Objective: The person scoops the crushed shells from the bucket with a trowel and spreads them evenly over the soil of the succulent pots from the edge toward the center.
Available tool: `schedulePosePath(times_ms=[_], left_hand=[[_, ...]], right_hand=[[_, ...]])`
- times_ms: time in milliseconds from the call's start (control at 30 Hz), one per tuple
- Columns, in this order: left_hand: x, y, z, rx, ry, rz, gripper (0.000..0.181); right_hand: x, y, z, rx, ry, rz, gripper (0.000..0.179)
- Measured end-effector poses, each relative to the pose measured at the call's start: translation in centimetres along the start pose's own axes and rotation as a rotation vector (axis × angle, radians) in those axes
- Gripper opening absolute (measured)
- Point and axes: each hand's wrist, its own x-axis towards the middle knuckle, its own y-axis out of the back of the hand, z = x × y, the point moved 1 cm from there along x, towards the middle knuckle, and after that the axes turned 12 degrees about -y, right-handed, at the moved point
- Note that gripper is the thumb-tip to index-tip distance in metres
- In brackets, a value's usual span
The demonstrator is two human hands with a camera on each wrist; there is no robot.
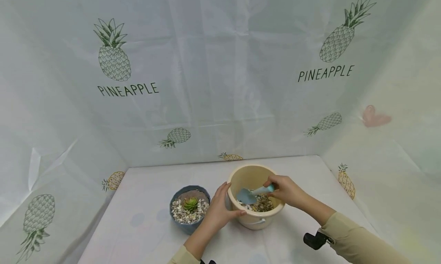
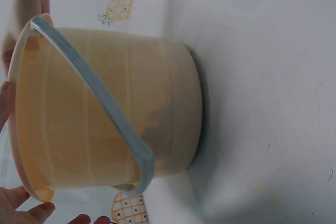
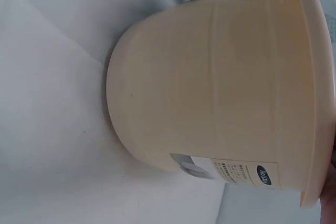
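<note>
A cream bucket [image 1: 245, 176] stands on the table with mixed pebbles [image 1: 264, 204] in its bottom. My left hand [image 1: 218, 212] grips its rim, thumb along the near side and fingers at the left. Inside the rim, my right hand [image 1: 286, 189] pinches the handle of a light blue scoop [image 1: 246, 196], whose blade lies low over the pebbles, pointing left. In the left wrist view, the bucket's grey-blue handle [image 2: 113, 108] hangs down its side. The right wrist view shows a label [image 3: 231, 171] on the bucket wall.
Left of the bucket, close to my left forearm, sits a blue pot [image 1: 187, 228] holding pale pebbles and a green succulent [image 1: 190, 204]. A white cloth [image 1: 138, 233] covers the table. Curtains printed with pineapples [image 1: 220, 64] hang behind and at both sides.
</note>
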Motion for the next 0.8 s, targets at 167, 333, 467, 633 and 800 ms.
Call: schedulePosePath(times_ms=[167,333,467,633,800], left_hand=[[0.2,0.1,-0.1,0.001,-0.004,0.006,0.107],[0.3,0.1,-0.2,-0.003,-0.006,0.010,0.107],[0.3,0.0,-0.1,-0.003,-0.011,0.014,0.107],[0.2,-0.1,-0.1,0.000,-0.007,0.015,0.107],[0.1,-0.1,-0.1,0.006,-0.002,0.018,0.107]], right_hand=[[0.3,0.5,0.0,0.003,-0.016,-0.048,0.026],[0.5,0.8,0.1,0.026,-0.048,-0.101,0.026],[0.6,1.1,0.1,0.042,-0.061,-0.133,0.024],[0.3,1.8,-0.1,0.107,-0.107,-0.141,0.020],[0.0,2.7,-0.4,0.156,-0.155,-0.113,0.019]])
